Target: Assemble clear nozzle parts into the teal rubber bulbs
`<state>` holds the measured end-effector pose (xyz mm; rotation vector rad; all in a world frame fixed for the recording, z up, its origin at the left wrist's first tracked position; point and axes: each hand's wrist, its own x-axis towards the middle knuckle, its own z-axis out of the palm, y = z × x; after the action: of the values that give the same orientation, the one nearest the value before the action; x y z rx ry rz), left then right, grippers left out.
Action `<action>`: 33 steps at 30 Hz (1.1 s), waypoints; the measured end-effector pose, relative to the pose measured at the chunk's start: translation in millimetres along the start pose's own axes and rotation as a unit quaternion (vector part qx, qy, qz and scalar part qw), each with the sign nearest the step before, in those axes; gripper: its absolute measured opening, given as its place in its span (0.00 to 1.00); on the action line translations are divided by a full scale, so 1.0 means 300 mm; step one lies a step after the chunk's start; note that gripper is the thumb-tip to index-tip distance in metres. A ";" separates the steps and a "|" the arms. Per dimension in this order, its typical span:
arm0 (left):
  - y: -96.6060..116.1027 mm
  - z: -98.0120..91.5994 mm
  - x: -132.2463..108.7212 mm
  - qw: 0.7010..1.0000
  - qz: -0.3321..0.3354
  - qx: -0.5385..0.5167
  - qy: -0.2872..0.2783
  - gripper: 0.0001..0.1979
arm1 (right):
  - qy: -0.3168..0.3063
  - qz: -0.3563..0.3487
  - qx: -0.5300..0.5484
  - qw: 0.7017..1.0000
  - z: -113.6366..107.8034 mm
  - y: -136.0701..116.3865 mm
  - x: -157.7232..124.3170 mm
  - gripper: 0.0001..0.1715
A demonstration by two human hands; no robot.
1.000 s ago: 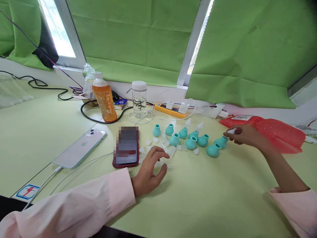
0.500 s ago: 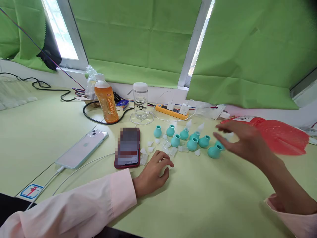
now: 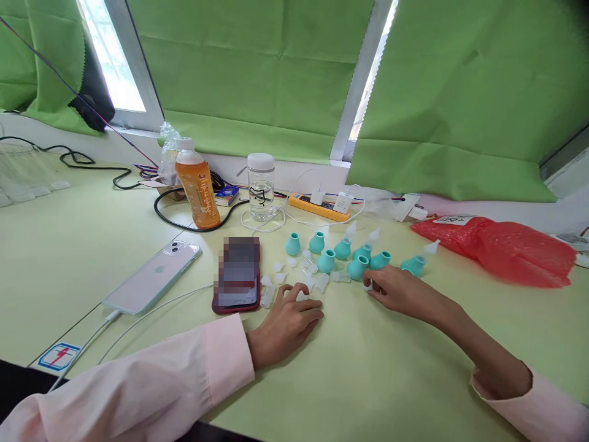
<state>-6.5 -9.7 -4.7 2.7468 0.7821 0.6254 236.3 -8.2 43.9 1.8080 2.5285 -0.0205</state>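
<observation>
My left hand rests on the table with its fingers curved and apart, beside small clear caps and white tips. My right hand has its fingertips closed round a small white tip, just in front of a teal bulb. Several other open-necked teal bulbs stand around it. Three bulbs carry upright or slanted white nozzles, one of them the tilted bulb behind my right hand. That hand hides part of the nearest bulbs.
A phone with a red case and a pale phone lie left. Behind stand an orange drink bottle, a clear bottle and a yellow power strip. A red plastic bag lies right.
My right hand has moved left and down to the table, closing its fingertips at the small white tip. My left hand has shifted slightly, its fingers spreading over the clear caps.
</observation>
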 end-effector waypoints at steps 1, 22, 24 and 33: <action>0.000 0.000 0.000 1.000 0.000 -0.004 0.004 0.10 | -0.006 -0.008 0.011 1.000 -0.004 -0.009 -0.002 0.07; -0.004 0.007 -0.002 0.999 -0.020 0.004 0.027 0.09 | 0.092 -0.037 -0.156 0.983 0.106 -0.152 0.032 0.23; -0.004 0.007 -0.001 0.999 -0.026 0.000 0.025 0.09 | 0.086 -0.033 -0.163 0.982 0.101 -0.153 0.032 0.20; -0.002 0.002 -0.001 0.999 -0.049 0.012 0.018 0.10 | 0.219 -0.085 -0.128 0.964 0.071 -0.172 0.034 0.14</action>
<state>-6.8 -9.4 -5.5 2.7049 0.9319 0.6525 184.6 -15.8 21.7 1.6338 2.7903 0.7455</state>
